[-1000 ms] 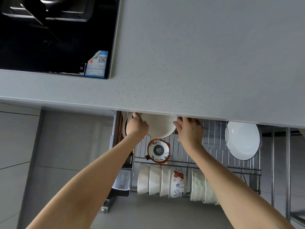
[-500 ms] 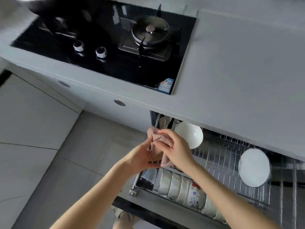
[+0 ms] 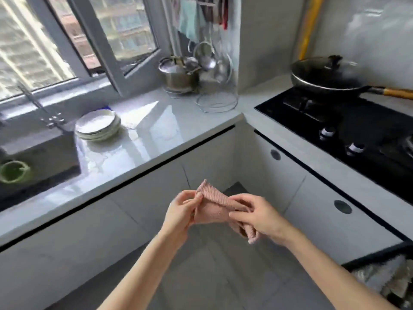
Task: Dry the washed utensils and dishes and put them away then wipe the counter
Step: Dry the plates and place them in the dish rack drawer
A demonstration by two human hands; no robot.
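A pink ribbed cloth [image 3: 213, 209] hangs between both hands in front of me, above the floor near the counter corner. My left hand [image 3: 182, 210] pinches its upper left edge. My right hand [image 3: 257, 214] grips the cloth's right side, with a fold dangling below the fingers. A stack of white plates [image 3: 97, 124] sits on the wet, shiny grey counter [image 3: 156, 139] beside the sink [image 3: 38, 157]. Only a corner of the open dish drawer [image 3: 388, 278] shows at the lower right.
A steel pot [image 3: 178, 73], hanging ladles and a wire stand [image 3: 218, 101] fill the counter corner. The black gas hob [image 3: 348, 128] carries a lidded wok [image 3: 328, 73] on the right. A green strainer [image 3: 13, 172] lies in the sink. An open window frame juts over the counter.
My view swung left from the open dish drawer to the counter corner and sink. The hands left the bowl in the rack and took the pink cloth, now spread between them.
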